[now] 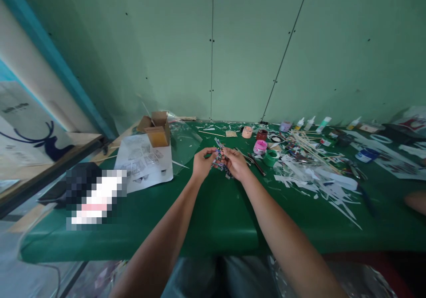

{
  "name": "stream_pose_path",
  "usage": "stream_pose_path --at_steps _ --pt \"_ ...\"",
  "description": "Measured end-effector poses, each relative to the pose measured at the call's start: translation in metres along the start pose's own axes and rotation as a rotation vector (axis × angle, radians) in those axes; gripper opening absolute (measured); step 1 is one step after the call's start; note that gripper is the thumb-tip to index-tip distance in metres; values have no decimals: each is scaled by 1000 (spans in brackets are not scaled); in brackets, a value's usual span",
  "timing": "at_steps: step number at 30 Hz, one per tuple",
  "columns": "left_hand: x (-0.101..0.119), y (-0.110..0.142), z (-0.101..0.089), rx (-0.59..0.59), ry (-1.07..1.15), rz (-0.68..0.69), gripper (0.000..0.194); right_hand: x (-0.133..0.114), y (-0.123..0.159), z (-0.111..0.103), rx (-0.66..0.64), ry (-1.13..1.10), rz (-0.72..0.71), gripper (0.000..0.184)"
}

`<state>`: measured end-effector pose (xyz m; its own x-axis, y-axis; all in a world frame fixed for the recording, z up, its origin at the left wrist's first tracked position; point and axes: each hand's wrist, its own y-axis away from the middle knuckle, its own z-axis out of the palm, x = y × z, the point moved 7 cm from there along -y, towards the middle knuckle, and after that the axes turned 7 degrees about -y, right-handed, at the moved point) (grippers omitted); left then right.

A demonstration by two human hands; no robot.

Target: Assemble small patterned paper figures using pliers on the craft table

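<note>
Above the middle of the green table [219,218], my two hands meet around a small multicoloured piece [218,157] with blue, purple and dark patches. Its exact kind is too small to make out. My left hand [203,162] pinches its left side between thumb and fingers. From the right, my right hand [235,162] grips it with the fingers closed. A thin pale part sticks up above the fingertips, and a darker part hangs below. Just right of my right hand lie slim dark tools [258,164], beside an open green paint jar [271,158] and a pink paint jar [260,147].
To the left, a small cardboard box [158,131] stands by printed paper sheets [146,165]. Paper strips [309,180] and thin wooden sticks [316,149] clutter the right side. Glue bottles [323,124] line the back. Another person's arm [416,201] shows at the right edge.
</note>
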<state>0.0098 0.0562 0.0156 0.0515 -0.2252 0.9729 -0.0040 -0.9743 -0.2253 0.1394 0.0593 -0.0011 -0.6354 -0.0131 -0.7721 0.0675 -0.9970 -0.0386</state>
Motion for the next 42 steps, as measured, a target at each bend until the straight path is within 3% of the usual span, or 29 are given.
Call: stream_pose_path --at_steps 10,14,20,25,29,34,38,42 --pt "3 2 4 -37 65 -26 31 -1 0 -4 56 144 -58 30" --pt "1 2 6 -64 64 -38 33 -15 2 -3 85 371 -201 26" --pt "-3 1 5 -70 103 -50 38 -39 13 15 57 794 -452 16" --pt "-6 2 6 -67 171 -103 43 -35 12 13 74 750 -449 14" --pt "-8 1 5 -56 146 -117 46 -27 8 1 136 525 -367 49" --pt "0 -1 4 -83 125 -1 39 -18 5 0 74 509 -238 32" --pt "-1 -1 6 -125 71 -1 39 -22 6 0 62 645 -271 28" --pt "-6 -2 0 -83 22 -18 36 -20 6 5 -15 786 -252 31"
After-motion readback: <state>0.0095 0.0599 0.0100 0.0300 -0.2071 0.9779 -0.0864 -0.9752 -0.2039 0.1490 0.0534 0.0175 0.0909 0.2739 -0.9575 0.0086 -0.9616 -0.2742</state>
